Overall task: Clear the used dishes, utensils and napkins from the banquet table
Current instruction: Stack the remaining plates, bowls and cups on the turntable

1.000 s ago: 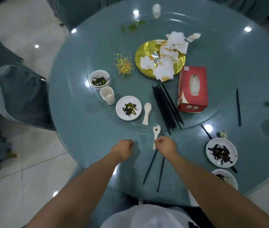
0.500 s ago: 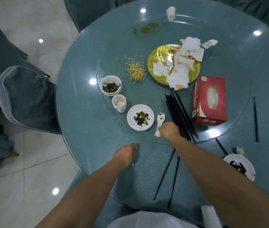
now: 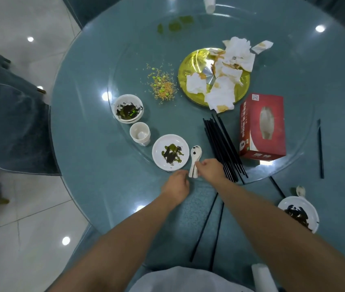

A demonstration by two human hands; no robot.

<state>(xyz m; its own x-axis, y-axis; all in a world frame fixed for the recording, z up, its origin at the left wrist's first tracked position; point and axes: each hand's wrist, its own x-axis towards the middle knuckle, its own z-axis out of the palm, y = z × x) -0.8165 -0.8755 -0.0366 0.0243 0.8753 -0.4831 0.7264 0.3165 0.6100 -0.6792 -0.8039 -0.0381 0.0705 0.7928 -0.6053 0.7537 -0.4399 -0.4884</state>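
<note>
A white spoon (image 3: 195,160) is pinched at its handle by the curled fingers of the right hand (image 3: 210,170), near the front edge of the glass turntable (image 3: 125,60) that is set on the round teal surface (image 3: 78,127); the spoon's stained bowl is pointed away from the person. The left hand (image 3: 176,186) is held just beside it, fingers curled in, and whether anything is held in it cannot be told. Just left of the spoon, a small white plate (image 3: 170,152) smeared with dark greens is seen, and beyond it a stack of white cups (image 3: 140,133) and a stack of bowls (image 3: 127,108) with similar residue. A bundle of black chopsticks (image 3: 223,146) is laid to the right of the spoon, with a red tissue box (image 3: 262,127) beside it. Crumpled, stained napkins (image 3: 226,74) are piled on a gold plate (image 3: 192,62) farther back, and scattered food crumbs (image 3: 162,85) are spread to its left. Two loose chopsticks (image 3: 209,226) are lying on the surface between the forearms, and another dirty plate (image 3: 298,213) is placed at the right.
</note>
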